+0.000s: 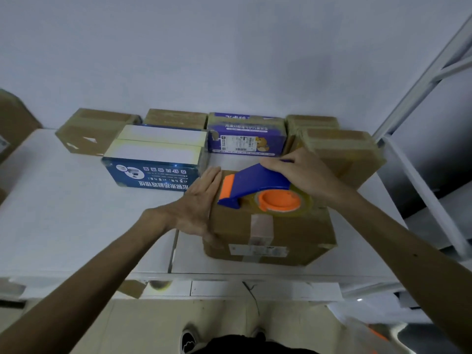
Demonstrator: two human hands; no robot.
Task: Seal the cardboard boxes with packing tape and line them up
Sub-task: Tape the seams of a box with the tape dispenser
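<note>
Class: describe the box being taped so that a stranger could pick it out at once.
Start at the white table against the wall. Other boxes crowd its far edge; one brown cardboard box sits alone, nearest the person. Only it carries a blue-and-orange tape dispenser, held by the right hand.

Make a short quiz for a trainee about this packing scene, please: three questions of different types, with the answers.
1. True or false: the left hand grips the tape dispenser.
2. What does the tape dispenser rest on? A) the floor B) the nearest brown box C) a chair
3. Fill in: the right hand holds the dispenser, whose roll hub is coloured ___.
Key: 1 false, it lies flat against the box's left side; 2 B; 3 orange.
</note>
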